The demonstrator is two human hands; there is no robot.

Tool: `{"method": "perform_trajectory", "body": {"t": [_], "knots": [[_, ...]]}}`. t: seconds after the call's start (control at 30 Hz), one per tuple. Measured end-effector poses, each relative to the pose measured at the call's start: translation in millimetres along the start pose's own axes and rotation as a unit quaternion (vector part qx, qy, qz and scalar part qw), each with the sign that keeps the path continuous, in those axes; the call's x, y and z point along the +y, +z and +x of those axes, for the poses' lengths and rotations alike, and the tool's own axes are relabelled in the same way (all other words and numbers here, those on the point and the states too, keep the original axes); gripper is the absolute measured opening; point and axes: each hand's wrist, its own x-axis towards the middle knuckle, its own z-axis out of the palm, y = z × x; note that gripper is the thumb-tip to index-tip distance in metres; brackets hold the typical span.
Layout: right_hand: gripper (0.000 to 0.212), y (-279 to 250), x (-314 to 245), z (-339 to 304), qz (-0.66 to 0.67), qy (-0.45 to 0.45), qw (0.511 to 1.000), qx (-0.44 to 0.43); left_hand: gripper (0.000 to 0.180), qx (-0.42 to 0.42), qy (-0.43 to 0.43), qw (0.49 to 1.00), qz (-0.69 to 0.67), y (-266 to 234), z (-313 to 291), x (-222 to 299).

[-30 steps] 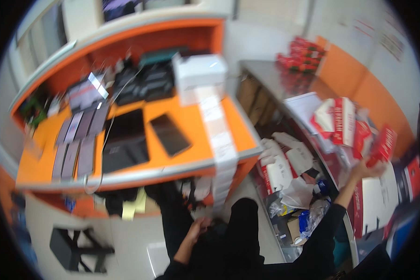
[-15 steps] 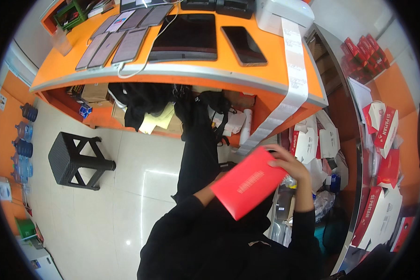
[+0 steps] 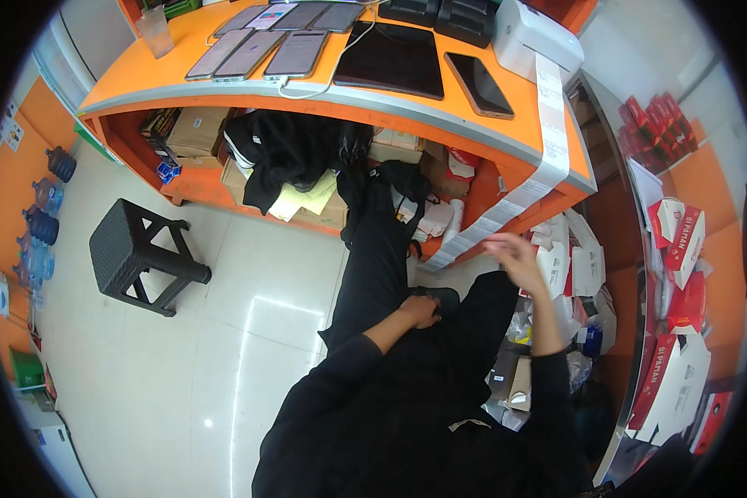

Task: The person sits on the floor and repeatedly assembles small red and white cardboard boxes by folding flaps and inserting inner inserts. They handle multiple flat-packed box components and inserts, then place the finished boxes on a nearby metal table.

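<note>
My right hand (image 3: pixel 516 259) is raised in front of me, beside the long white label strip (image 3: pixel 502 207) that hangs off the counter. Its fingers stretch out to the left, apart, with nothing visible in them. Low over my lap, my left hand (image 3: pixel 421 311) rests against my black trousers with the fingers curled in. Nothing shows in it. A dark shape (image 3: pixel 446 299) just beyond it, by my knees, is too dim to make out. The red packet is nowhere in view.
Several phones (image 3: pixel 297 54), a black tablet (image 3: pixel 390 60) and a white label printer (image 3: pixel 539 37) stand on the orange counter (image 3: pixel 216 81). Below it lie bags and cartons. A black stool (image 3: pixel 145 253) is at left. Red and white boxes (image 3: pixel 670 386) and packaging line the right side.
The red packet has left my right hand and the view. That hand now shows bare with its fingers stretched. My left hand, hidden behind the packet before, is visible. The view has shifted.
</note>
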Motion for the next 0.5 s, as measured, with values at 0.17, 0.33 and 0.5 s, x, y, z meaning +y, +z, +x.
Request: {"method": "perform_trajectory", "body": {"t": [0.17,0.33,0.5], "knots": [[0.028,-173.7,-81.2,-61.7,-0.397,-0.077,0.745,0.530,0.047,0.010,0.002,1.000,-0.002,1.6,-0.2,-5.9],[0.082,-363.4,-25.9,-172.8,-0.572,0.346,0.440,0.600,0.046,-0.017,-0.007,1.000,-0.009,1.1,-0.7,1.4],[0.091,-365.5,-12.9,-187.4,-0.525,0.486,0.530,0.456,0.043,0.006,0.016,1.000,-0.012,5.1,6.0,-8.9]]}}
